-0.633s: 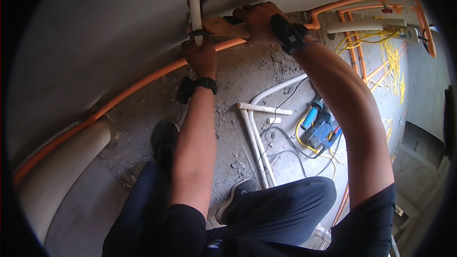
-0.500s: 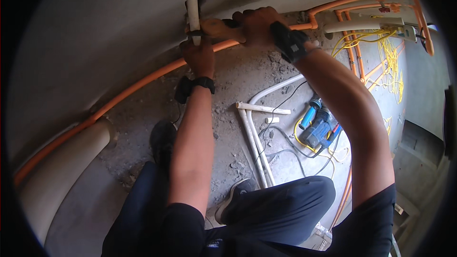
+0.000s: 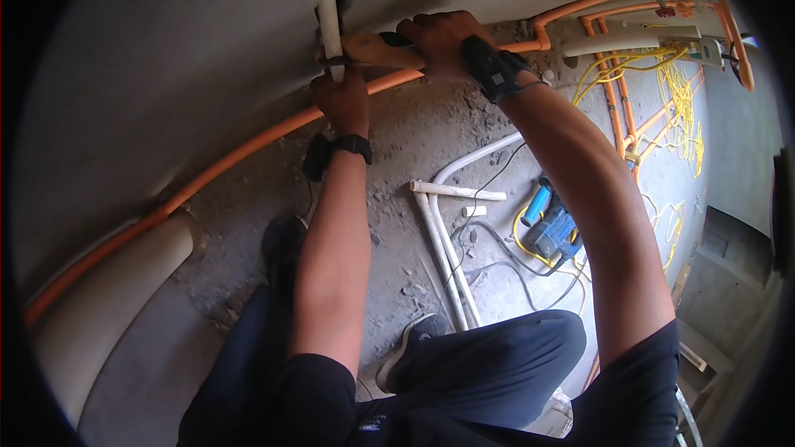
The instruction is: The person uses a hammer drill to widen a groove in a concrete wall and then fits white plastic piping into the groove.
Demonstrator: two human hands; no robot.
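The white pipe (image 3: 328, 8) is up by the wall (image 3: 190, 41). Left grip (image 3: 342, 101) pinches its end; right grip (image 3: 447, 40) squeezes a tan tool (image 3: 379, 51). I can't tell if that's done.

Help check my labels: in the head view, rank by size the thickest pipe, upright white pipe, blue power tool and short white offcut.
Largest: thickest pipe
Next: upright white pipe (longer) and blue power tool (wider), order unsure
Smallest: short white offcut
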